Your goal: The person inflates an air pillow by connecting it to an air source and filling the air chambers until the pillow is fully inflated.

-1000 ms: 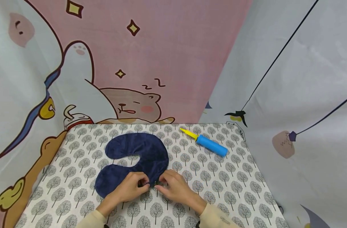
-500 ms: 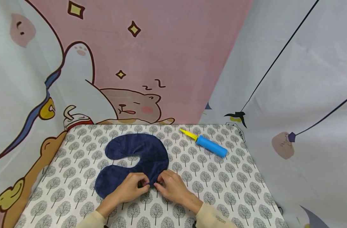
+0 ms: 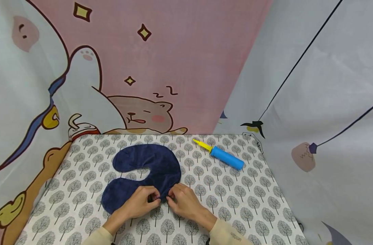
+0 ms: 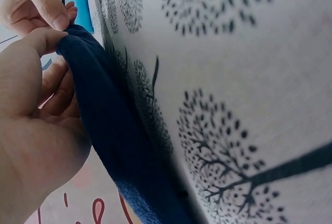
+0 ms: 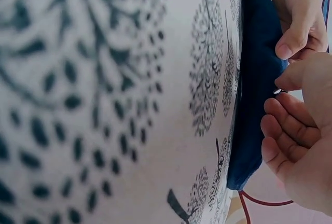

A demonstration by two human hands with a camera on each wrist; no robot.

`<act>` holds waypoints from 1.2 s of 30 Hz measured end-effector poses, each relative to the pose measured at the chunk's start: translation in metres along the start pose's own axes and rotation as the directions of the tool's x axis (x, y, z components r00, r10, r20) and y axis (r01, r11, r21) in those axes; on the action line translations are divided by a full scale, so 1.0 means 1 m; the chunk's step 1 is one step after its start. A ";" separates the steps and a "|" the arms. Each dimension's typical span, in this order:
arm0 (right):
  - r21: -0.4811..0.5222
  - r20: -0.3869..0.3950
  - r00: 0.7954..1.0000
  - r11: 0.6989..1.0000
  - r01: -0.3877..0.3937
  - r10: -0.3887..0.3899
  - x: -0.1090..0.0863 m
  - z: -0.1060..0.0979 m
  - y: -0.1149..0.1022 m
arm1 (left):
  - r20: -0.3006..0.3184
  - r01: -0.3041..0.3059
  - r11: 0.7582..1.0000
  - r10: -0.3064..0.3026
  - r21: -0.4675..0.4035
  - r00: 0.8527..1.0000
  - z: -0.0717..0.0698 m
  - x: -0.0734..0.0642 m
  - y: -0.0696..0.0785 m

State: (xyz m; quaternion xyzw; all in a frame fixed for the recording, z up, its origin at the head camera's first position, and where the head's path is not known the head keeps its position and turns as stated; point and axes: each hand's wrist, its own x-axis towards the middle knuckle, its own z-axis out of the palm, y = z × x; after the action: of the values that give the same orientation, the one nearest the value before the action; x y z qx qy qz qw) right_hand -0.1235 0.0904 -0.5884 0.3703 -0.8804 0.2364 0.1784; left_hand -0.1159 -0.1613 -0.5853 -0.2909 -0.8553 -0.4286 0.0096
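Observation:
A navy blue U-shaped neck pillow [image 3: 165, 166] lies flat on the table, its opening facing left. My left hand [image 3: 142, 200] pinches the near edge of its cover between thumb and fingers; the left wrist view shows the cloth [image 4: 98, 89] drawn up at that edge. Just right of it, my right hand [image 3: 186, 202] is at the same edge. In the right wrist view its thumb and forefinger pinch a small shiny metal piece, seemingly a zipper pull [image 5: 277, 91], against the blue cloth. The fingers hide most of this piece.
A blue hand pump [image 3: 226, 157] with a yellow nozzle lies at the back right of the table. White cloth with a tree print [image 3: 244, 204] covers the tabletop. Patterned curtains [image 3: 189, 68] hang close behind and at both sides.
My right hand has shifted slightly left, and its fingertips have closed over the small metal piece that showed a second ago. The left hand and pillow hold nearly still.

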 end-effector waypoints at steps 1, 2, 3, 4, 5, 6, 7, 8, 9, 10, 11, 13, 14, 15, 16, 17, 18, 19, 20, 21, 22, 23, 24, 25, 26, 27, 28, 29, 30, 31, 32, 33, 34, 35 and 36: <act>-0.001 0.001 1.000 1.000 -0.001 0.001 0.000 0.000 0.000 | 0.001 0.001 1.000 -0.001 -0.002 1.000 0.000 0.000 0.000; 0.000 0.004 1.000 1.000 -0.004 0.004 0.000 0.001 -0.001 | 0.002 0.002 1.000 -0.002 -0.004 1.000 0.000 0.000 0.000; 0.004 0.008 1.000 1.000 -0.009 0.009 0.000 0.001 -0.001 | 0.003 0.004 1.000 -0.004 -0.005 1.000 0.000 0.000 0.001; 0.008 0.011 1.000 1.000 -0.015 0.015 0.000 0.001 -0.001 | 0.004 0.006 1.000 -0.006 -0.005 1.000 -0.001 -0.001 0.001; 0.015 0.017 1.000 1.000 -0.022 0.021 0.000 0.001 -0.001 | 0.006 0.008 1.000 -0.008 -0.007 1.000 -0.001 -0.001 0.001; 0.020 0.021 0.999 0.999 -0.029 0.029 0.000 0.001 -0.001 | 0.008 0.009 1.000 -0.009 -0.006 1.000 -0.001 -0.001 0.001; 0.026 0.024 0.999 0.999 -0.036 0.035 -0.001 0.001 -0.001 | 0.009 0.010 1.000 -0.010 -0.004 1.000 -0.001 -0.001 0.001; 0.033 0.025 0.999 0.999 -0.040 0.039 -0.001 0.001 -0.001 | 0.009 0.011 1.000 -0.011 -0.003 1.000 -0.001 -0.001 0.001; 0.037 0.025 0.999 0.998 -0.043 0.042 -0.001 0.002 -0.001 | 0.011 0.011 1.000 -0.011 -0.003 1.000 -0.001 -0.001 0.001; 0.041 0.025 0.999 0.998 -0.044 0.043 -0.001 0.001 -0.001 | 0.011 0.010 1.000 -0.010 -0.002 1.000 -0.001 -0.001 0.001; 0.040 0.024 0.999 0.998 -0.043 0.042 -0.001 0.001 -0.002 | 0.012 0.008 1.000 -0.008 0.000 1.000 -0.001 -0.001 0.001; 0.029 0.023 0.999 0.999 -0.030 0.029 -0.001 0.000 -0.001 | 0.012 0.002 1.000 -0.002 0.005 1.000 -0.001 0.000 0.001; 0.021 0.027 0.999 1.000 -0.020 0.020 -0.001 -0.001 -0.001 | 0.011 -0.002 1.000 0.002 0.009 1.000 -0.001 0.000 0.001; 0.010 0.032 0.999 1.000 -0.010 0.010 -0.001 -0.001 0.000 | 0.010 -0.008 1.000 0.008 0.015 1.000 -0.001 0.000 0.002; -0.003 0.039 0.999 1.000 0.000 0.000 -0.001 -0.003 0.001 | 0.010 -0.014 1.000 0.014 0.021 1.000 -0.001 0.000 0.002; -0.019 0.047 0.999 1.000 0.012 -0.011 -0.001 -0.004 0.002 | 0.011 -0.018 0.999 0.017 0.027 1.000 -0.001 0.000 0.002; -0.032 0.058 0.998 0.999 0.021 -0.019 -0.001 -0.005 0.004 | 0.012 -0.021 0.999 0.021 0.034 1.000 -0.001 0.000 0.003; -0.045 0.069 0.997 0.999 0.030 -0.026 -0.001 -0.007 0.005 | 0.013 -0.024 0.999 0.024 0.041 1.000 -0.001 -0.001 0.003; -0.060 0.078 0.996 0.998 0.036 -0.032 -0.001 -0.008 0.008 | 0.015 -0.026 0.999 0.025 0.047 1.000 -0.001 -0.001 0.004; -0.075 0.083 0.996 0.996 0.042 -0.035 -0.002 -0.010 0.011 | 0.017 -0.026 0.998 0.025 0.054 1.000 -0.001 -0.002 0.004; -0.085 0.085 0.996 0.995 0.044 -0.037 -0.002 -0.011 0.014 | 0.021 -0.027 0.998 0.025 0.060 0.999 -0.001 -0.003 0.004; -0.094 0.082 0.996 0.995 0.045 -0.037 -0.002 -0.012 0.018 | 0.023 -0.029 0.997 0.027 0.066 0.999 -0.001 -0.004 0.005; -0.101 0.079 0.996 0.994 0.042 -0.034 -0.002 -0.014 0.022 | 0.026 -0.029 0.997 0.027 0.069 0.999 0.000 -0.005 0.005; -0.108 0.077 0.997 0.993 0.037 -0.029 -0.002 -0.015 0.026 | 0.029 -0.030 0.997 0.028 0.069 0.999 0.000 -0.006 0.006; -0.113 0.073 0.997 0.993 0.028 -0.020 -0.002 -0.015 0.031 | 0.032 -0.032 0.997 0.030 0.071 0.999 0.000 -0.007 0.007; -0.112 0.070 0.997 0.994 0.018 -0.010 -0.002 -0.016 0.035 | 0.035 -0.034 0.997 0.032 0.073 0.999 0.000 -0.008 0.007; -0.111 0.073 0.997 0.994 0.005 0.003 -0.001 -0.017 0.039 | 0.038 -0.038 0.997 0.035 0.073 0.999 0.000 -0.008 0.008; -0.113 0.080 0.997 0.994 -0.010 0.019 0.000 -0.017 0.044 | 0.042 -0.042 0.996 0.039 0.075 0.998 0.000 -0.009 0.008; -0.112 0.091 0.995 0.993 -0.026 0.036 0.001 -0.017 0.048 | 0.046 -0.045 0.996 0.041 0.077 0.998 0.000 -0.009 0.009; -0.111 0.100 0.993 0.993 -0.043 0.055 0.002 -0.017 0.051 | 0.051 -0.051 0.995 0.047 0.082 0.998 0.000 -0.009 0.009; -0.106 0.110 0.991 0.992 -0.062 0.074 0.004 -0.017 0.055 | 0.056 -0.055 0.995 0.050 0.086 0.997 0.000 -0.009 0.010; -0.098 0.118 0.989 0.992 -0.082 0.094 0.005 -0.017 0.058 | 0.062 -0.058 0.994 0.052 0.090 0.997 0.001 -0.010 0.010; -0.097 0.126 0.986 0.990 -0.101 0.113 0.007 -0.017 0.061 | 0.067 -0.060 0.994 0.054 0.091 0.996 0.001 -0.010 0.011; -0.092 0.130 0.983 0.989 -0.119 0.130 0.008 -0.016 0.064 | 0.071 -0.062 0.994 0.056 0.094 0.996 0.001 -0.010 0.011; -0.083 0.130 0.981 0.987 -0.135 0.145 0.010 -0.016 0.067 | 0.075 -0.062 0.993 0.055 0.095 0.996 0.001 -0.010 0.012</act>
State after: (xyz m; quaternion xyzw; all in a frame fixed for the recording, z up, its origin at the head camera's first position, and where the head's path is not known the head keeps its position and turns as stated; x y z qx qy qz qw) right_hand -0.1771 0.1344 -0.5893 0.3157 -0.9226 0.1898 0.1145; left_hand -0.1014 -0.1597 -0.5805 -0.3303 -0.8661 -0.3751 0.0056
